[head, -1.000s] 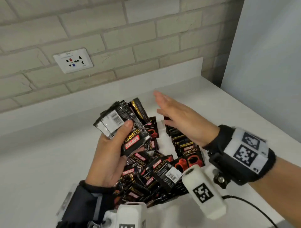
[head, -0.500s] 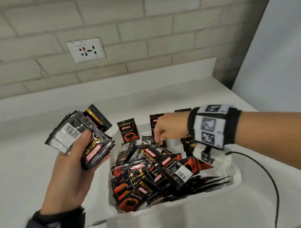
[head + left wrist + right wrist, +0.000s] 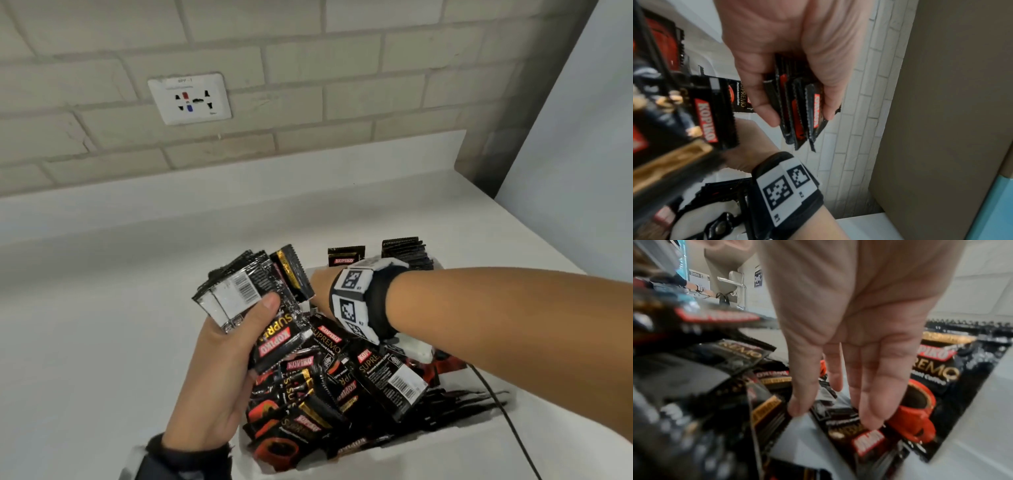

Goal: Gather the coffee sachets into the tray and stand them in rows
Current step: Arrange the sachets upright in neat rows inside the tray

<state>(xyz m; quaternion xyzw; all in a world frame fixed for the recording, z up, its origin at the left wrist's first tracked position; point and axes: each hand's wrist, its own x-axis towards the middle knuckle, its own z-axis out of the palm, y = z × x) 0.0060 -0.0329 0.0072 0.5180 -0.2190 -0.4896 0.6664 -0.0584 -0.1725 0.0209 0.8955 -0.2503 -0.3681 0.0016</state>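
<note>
My left hand (image 3: 267, 318) grips a fanned stack of black Kopiko sachets (image 3: 246, 291) above the left edge of the white tray (image 3: 411, 455). In the left wrist view the stack (image 3: 797, 110) is clamped between the thumb and fingers of that hand (image 3: 800, 116). My right hand (image 3: 320, 284) reaches into the tray's back left, its fingers hidden behind the stack. The right wrist view shows that hand (image 3: 834, 415) with straight fingers (image 3: 871, 415) pointing down onto a lying sachet (image 3: 840, 414). A jumbled pile of sachets (image 3: 342, 383) fills the tray. A few sachets (image 3: 404, 253) stand at its back.
The tray sits on a white counter (image 3: 102, 308) against a brick wall with a socket plate (image 3: 190, 99). A grey panel (image 3: 582, 137) closes off the right side. A black cable (image 3: 507, 421) runs from my right wrist over the tray's right rim.
My left hand has carried its stack to the right, up to the tray. My right hand has gone lower and further left into the tray, behind the stack.
</note>
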